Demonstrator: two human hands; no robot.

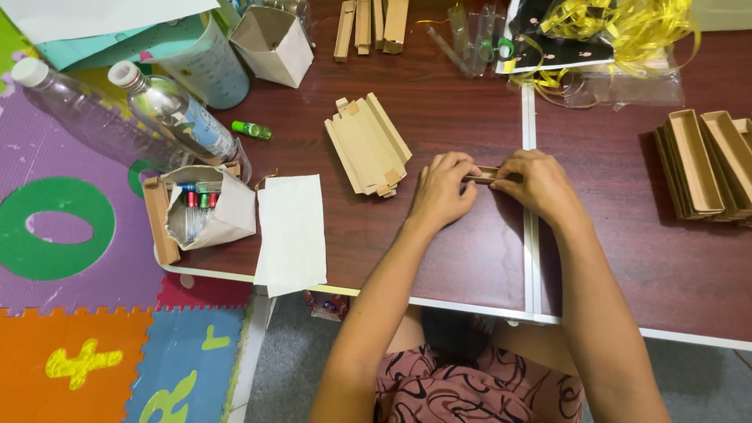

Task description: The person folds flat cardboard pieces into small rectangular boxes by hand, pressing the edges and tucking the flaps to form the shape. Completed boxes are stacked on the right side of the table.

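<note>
My left hand and my right hand meet over the dark red table, both gripping a narrow brown cardboard piece between their fingertips. Most of that piece is hidden under my fingers. Just left of my left hand lies a stack of flat folded cardboard blanks. To the far right of my right hand stand several folded long cardboard trays.
A white sheet hangs over the table's front edge. A paper bag with small tubes, two plastic bottles, a green tube, an open carton, cardboard strips and yellow ribbon surround the work area. Coloured foam mats cover the floor.
</note>
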